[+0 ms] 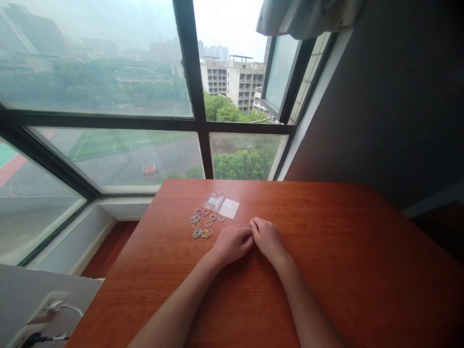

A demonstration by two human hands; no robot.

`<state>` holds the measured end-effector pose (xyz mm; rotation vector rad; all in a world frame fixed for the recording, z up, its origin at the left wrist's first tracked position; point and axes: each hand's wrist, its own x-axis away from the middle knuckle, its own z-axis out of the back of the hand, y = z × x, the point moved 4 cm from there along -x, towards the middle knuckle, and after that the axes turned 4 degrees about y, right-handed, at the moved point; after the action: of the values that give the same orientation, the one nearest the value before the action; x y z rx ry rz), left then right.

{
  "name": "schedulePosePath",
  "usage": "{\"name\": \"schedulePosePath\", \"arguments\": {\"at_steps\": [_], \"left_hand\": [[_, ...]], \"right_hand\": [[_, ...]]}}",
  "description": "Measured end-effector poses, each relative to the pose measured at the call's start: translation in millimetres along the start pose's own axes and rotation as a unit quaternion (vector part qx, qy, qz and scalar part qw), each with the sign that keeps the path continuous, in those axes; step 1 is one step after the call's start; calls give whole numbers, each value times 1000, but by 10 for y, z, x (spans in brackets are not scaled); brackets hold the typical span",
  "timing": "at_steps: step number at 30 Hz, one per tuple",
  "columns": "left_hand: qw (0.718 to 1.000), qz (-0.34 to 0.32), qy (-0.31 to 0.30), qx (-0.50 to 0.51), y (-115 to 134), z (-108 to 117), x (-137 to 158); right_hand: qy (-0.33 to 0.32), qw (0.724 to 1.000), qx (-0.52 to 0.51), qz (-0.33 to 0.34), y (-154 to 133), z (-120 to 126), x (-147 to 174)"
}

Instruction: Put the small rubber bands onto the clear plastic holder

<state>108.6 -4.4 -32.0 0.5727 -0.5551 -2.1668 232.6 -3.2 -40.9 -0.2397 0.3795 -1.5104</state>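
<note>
I see my left hand [232, 243] and my right hand [267, 238] resting on the reddish-brown wooden table [362, 270], curled, knuckles up, fingertips meeting. If something small is pinched between them I cannot tell; the fingers hide it.

I take the small clear plastic box [213, 201] as landmark, past my hands toward the window. Its flat clear lid [229, 209] lies just beside it on the right. Just nearer me than the box and a little left sits the scatter of small thin metal rings [203, 223], pale silver and gold, some overlapping, just left of my left hand.

The rings look very light, stiff and smooth, lying flat on a slick top, so I judge they will skate under a fingertip. I would pinch one by its rim between thumb and forefinger, or drag it clear of its neighbours first.
</note>
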Motion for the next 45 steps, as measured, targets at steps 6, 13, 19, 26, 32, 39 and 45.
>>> {"name": "schedulePosePath", "arguments": {"at_steps": [6,13,19,26,32,39,45], "left_hand": [[1000,0,-2,2,5,4,-1],[1000,1,-3,1,2,5,-3],[1000,0,-5,3,7,9,-2],[1000,-2,-4,-10,17,19,-7],[1000,-10,1,-17,42,45,-9],[1000,-12,-1,-20,32,31,-5],[999,-6,-12,46,-39,175,-11]], "right_hand": [[-3,1000,-1,-5,-8,17,4],[-4,1000,-2,-4,-6,21,1],[0,1000,-6,-2,0,11,6],[2,1000,-2,-1,-3,12,3],[4,1000,-3,-2,-2,9,4],[4,1000,-10,-1,-6,19,5],[4,1000,-14,0,-21,34,19]]}}
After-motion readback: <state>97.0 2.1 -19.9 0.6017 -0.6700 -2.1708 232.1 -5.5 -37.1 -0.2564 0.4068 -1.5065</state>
